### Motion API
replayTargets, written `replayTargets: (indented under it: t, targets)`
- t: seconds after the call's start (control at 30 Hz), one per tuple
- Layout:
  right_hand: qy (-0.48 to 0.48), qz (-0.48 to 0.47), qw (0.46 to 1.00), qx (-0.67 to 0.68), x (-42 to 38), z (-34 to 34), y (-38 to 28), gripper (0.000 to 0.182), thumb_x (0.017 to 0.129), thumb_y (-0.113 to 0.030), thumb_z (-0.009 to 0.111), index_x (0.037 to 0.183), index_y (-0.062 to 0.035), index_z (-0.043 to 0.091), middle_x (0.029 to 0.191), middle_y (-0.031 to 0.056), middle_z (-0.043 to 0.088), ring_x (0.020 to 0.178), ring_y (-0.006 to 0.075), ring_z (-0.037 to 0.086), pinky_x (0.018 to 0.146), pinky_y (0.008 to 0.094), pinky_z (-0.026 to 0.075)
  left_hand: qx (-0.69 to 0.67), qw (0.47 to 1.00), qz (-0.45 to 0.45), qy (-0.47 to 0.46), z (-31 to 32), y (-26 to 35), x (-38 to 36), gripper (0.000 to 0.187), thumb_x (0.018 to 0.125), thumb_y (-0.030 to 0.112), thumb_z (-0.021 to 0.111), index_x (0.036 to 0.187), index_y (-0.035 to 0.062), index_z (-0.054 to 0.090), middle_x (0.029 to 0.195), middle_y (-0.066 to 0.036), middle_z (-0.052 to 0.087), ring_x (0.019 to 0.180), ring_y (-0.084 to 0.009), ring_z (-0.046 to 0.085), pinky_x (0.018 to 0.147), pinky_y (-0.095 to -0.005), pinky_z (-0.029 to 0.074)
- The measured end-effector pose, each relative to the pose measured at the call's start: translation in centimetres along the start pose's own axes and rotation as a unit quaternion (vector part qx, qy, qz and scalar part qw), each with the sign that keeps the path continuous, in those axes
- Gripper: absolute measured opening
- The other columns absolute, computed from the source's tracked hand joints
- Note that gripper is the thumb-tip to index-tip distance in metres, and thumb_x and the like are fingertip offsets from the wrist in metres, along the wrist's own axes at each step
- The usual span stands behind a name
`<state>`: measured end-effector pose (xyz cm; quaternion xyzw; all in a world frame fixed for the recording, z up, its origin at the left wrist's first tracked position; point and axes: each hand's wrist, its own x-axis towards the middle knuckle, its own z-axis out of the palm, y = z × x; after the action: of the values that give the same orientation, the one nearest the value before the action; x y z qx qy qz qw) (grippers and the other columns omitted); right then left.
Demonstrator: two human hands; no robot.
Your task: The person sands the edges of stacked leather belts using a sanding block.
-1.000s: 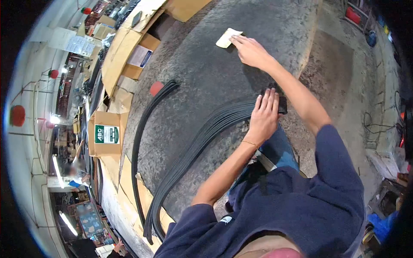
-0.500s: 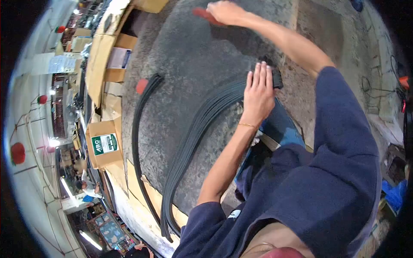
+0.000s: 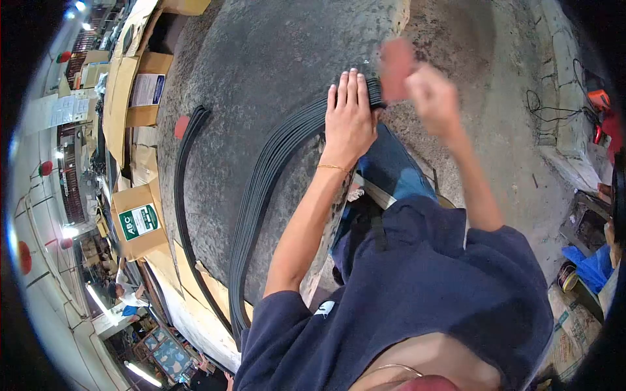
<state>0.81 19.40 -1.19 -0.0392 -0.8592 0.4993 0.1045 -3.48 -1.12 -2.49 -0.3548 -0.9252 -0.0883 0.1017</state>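
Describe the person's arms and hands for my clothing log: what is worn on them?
Both arms wear dark navy sleeves pushed up above the elbows. The left hand has a thin gold bracelet at the wrist. The right hand is motion-blurred; no glove or jewellery is discernible.

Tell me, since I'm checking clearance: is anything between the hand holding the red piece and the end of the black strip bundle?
Nothing visible. The right hand holds the blurred red piece just beside the strip bundle end, which the left hand presses flat.
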Motion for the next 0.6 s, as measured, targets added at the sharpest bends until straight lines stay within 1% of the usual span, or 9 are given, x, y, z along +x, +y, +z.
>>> replayTargets:
  t: [0.07, 0.1, 0.17, 0.27, 0.33, 0.47, 0.53, 0.57, 0.6]
  targets:
    - [0.011, -0.152, 0.985, 0.075, -1.2, 6.7, 0.0, 0.037, 0.097, -0.039, 0.064, 0.108, -0.0031, 0.067, 0.137, 0.0192, 0.062, 0.130, 0.0375, 0.056, 0.112, 0.0464, 0.042, 0.037, 0.999, 0.003, -0.037, -0.5, -0.5, -0.3, 0.073, 0.091, 0.028, 0.065, 0.152, -0.0031, 0.038, 0.155, -0.024, 0.042, 0.147, -0.0384, 0.036, 0.122, -0.0517, 0.027]
    - [0.015, -0.152, 0.985, 0.079, -1.4, 7.8, -0.6, 0.037, 0.097, -0.039, 0.064, 0.108, -0.0031, 0.067, 0.137, 0.0192, 0.062, 0.130, 0.0375, 0.056, 0.112, 0.0464, 0.042, -0.009, 0.997, 0.029, -0.064, -0.6, -1.0, -0.7, 0.072, 0.093, 0.028, 0.063, 0.154, 0.0005, 0.037, 0.157, -0.021, 0.041, 0.148, -0.0366, 0.036, 0.122, -0.0520, 0.026]
    - [0.052, -0.201, 0.975, -0.085, -1.7, 9.2, -1.7, 0.054, 0.093, -0.049, 0.069, 0.130, -0.0100, 0.063, 0.150, 0.0204, 0.051, 0.144, 0.0426, 0.042, 0.119, 0.0613, 0.026, -0.053, 0.993, 0.053, -0.092, 0.2, -1.7, -1.5, 0.071, 0.094, 0.027, 0.061, 0.156, 0.0040, 0.036, 0.159, -0.019, 0.039, 0.149, -0.0348, 0.035, 0.123, -0.0524, 0.026]
    - [0.018, -0.198, 0.969, -0.148, -2.0, 8.2, -3.9, 0.072, 0.086, -0.065, 0.068, 0.135, -0.0124, 0.063, 0.154, 0.0189, 0.047, 0.148, 0.0445, 0.034, 0.119, 0.0691, 0.016, 0.032, 0.999, 0.028, 0.006, 3.3, -1.9, -3.2, 0.060, 0.101, 0.027, 0.049, 0.159, 0.0155, 0.034, 0.160, -0.012, 0.042, 0.150, -0.0305, 0.036, 0.124, -0.0514, 0.026]
    - [0.024, -0.212, 0.958, -0.191, -1.6, 8.0, -3.7, 0.077, 0.086, -0.066, 0.066, 0.141, -0.0135, 0.059, 0.149, 0.0168, 0.053, 0.144, 0.0409, 0.040, 0.118, 0.0708, 0.018, 0.040, 0.999, 0.034, 0.007, 2.8, -1.7, -2.7, 0.062, 0.099, 0.030, 0.053, 0.157, 0.0139, 0.037, 0.158, -0.013, 0.044, 0.149, -0.0316, 0.037, 0.122, -0.0513, 0.028]
    - [0.010, -0.201, 0.943, -0.265, 0.4, 7.5, -4.6, 0.059, 0.098, -0.053, 0.058, 0.141, -0.0120, 0.059, 0.138, 0.0146, 0.060, 0.130, 0.0347, 0.053, 0.118, 0.0683, 0.021, -0.106, 0.991, -0.010, -0.081, 0.9, -1.3, -0.6, 0.064, 0.092, 0.035, 0.062, 0.149, 0.0097, 0.050, 0.156, -0.016, 0.047, 0.145, -0.0384, 0.041, 0.119, -0.0533, 0.030]
    - [-0.039, -0.146, 0.942, -0.299, 1.8, 7.2, -5.5, 0.058, 0.099, -0.051, 0.056, 0.133, -0.0040, 0.064, 0.132, 0.0192, 0.061, 0.129, 0.0387, 0.053, 0.117, 0.0707, 0.020, -0.022, 0.998, -0.011, -0.062, 1.1, -1.1, -0.5, 0.064, 0.091, 0.038, 0.062, 0.148, 0.0098, 0.052, 0.154, -0.016, 0.049, 0.144, -0.0385, 0.042, 0.119, -0.0550, 0.029]
    - [-0.062, -0.151, 0.940, -0.298, 1.9, 6.9, -6.0, 0.066, 0.099, -0.051, 0.056, 0.131, 0.0070, 0.061, 0.133, 0.0272, 0.061, 0.130, 0.0415, 0.054, 0.119, 0.0655, 0.022, -0.047, 0.994, -0.027, -0.093, 1.2, -1.2, -0.9, 0.066, 0.091, 0.039, 0.062, 0.149, 0.0104, 0.051, 0.155, -0.016, 0.048, 0.145, -0.0379, 0.040, 0.119, -0.0555, 0.029]
    - [-0.062, -0.152, 0.939, -0.301, 1.5, 7.4, -5.8, 0.066, 0.099, -0.051, 0.056, 0.131, 0.0070, 0.061, 0.133, 0.0272, 0.061, 0.130, 0.0415, 0.054, 0.119, 0.0655, 0.022, -0.050, 0.994, -0.027, -0.091, 1.7, -1.3, -1.1, 0.066, 0.091, 0.039, 0.062, 0.149, 0.0104, 0.051, 0.155, -0.016, 0.048, 0.145, -0.0379, 0.040, 0.119, -0.0555, 0.029]
